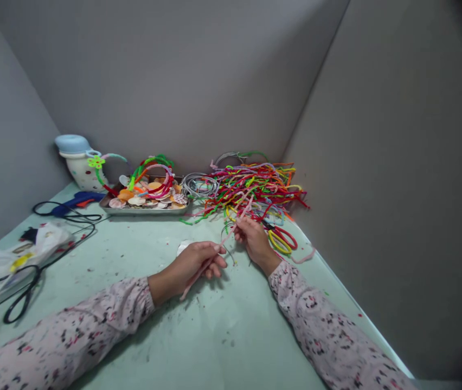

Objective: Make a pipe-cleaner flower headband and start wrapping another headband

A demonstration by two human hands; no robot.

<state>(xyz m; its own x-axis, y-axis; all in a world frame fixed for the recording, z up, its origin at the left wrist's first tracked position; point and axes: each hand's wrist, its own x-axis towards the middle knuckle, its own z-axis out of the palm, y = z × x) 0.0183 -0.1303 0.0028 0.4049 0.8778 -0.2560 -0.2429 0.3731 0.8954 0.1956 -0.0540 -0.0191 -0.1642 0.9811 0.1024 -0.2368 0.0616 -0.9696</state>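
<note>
I see my left hand [192,265] clamped on a pink pipe cleaner [206,265] slanting up-right into my right hand [253,238], pinched on its far end

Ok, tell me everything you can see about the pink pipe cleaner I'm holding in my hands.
The pink pipe cleaner is a thin, fuzzy pale pink strand, running diagonally from low near the left hand up toward the right hand. The left hand is closed around its lower part, with the free end poking out below onto the green table. The right hand pinches its upper part, near the heap of coloured pipe cleaners. It looks nearly straight, slightly bent.
</note>
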